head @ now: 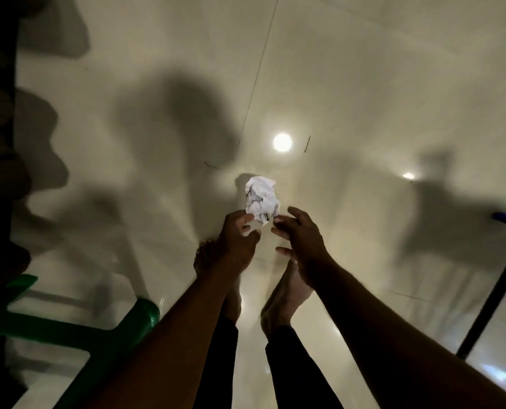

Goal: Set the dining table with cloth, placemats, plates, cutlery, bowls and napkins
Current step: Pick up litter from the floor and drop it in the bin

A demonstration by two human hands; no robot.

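crumpled white napkin point(261, 200) just ahead of both my hands above the pale floor point(363, 98): my left hand point(236, 238) pinched its near lower edge, nearer than my right hand point(300, 235), which hovered open-fingered beside it.

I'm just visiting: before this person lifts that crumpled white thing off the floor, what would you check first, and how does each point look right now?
1. Crumpled white napkin in reach: ok, it lies on the pale floor just ahead of both hands.
2. Left hand has hold: ok, its fingers pinch the lower edge.
3. Right hand free to help: ok, spread open beside it.
4. Bare feet clear of the napkin: ok.
5. Green stool out of the way: ok, off to the left.
6. Napkin clean: cannot tell.
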